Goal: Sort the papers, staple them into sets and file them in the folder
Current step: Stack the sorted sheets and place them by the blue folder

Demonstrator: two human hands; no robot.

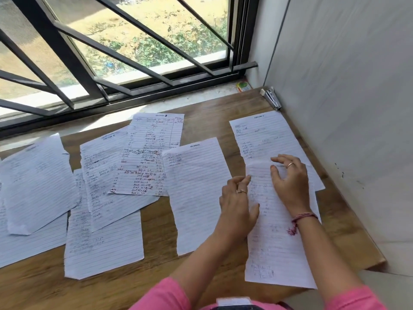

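Lined papers [196, 193] spread on wooden table [156, 285], 2 hands touching one sheet [274, 249], stapler [271, 98] in corner

Matt lined papers [196, 193]; grained wood table [156, 229]; seemingly shiny metal stapler [271, 98]

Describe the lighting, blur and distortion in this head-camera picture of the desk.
Head view: bright daylight through the barred window washes out the ground outside; the lined papers are evenly lit, with faint handwriting that is mostly unreadable; the wide-angle lens bends the wooden desk edge and window bars; the left hand and right hand are slightly soft.
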